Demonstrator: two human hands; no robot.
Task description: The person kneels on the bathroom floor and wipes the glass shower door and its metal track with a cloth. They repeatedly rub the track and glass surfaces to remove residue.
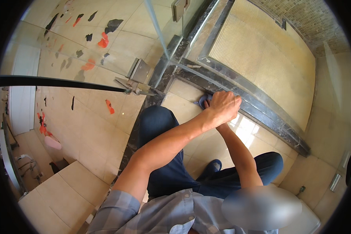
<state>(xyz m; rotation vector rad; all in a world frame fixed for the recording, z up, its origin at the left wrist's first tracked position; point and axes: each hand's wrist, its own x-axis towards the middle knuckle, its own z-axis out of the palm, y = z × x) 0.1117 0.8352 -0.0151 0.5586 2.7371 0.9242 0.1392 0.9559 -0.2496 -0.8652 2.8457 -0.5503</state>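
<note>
1 blue cloth [202, 101], 2 hands. Left hand [222, 106] lies fingers curled over the cloth, pressing it on the beige floor tile [183, 102] beside the dark marble threshold [245, 102]. Right hand hidden under the left; grip cannot be told. Both forearms extended forward. Glass shower door [85, 50] at left.

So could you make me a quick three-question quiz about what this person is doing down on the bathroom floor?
1. True or false: the left hand presses a blue cloth beside the dark marble threshold.
2. Which lies beyond the threshold? A) carpet B) ribbed beige shower floor C) grass
3. Fill in: the right hand is ____ under the left hand.

Key: 1 true; 2 B; 3 hidden
</note>
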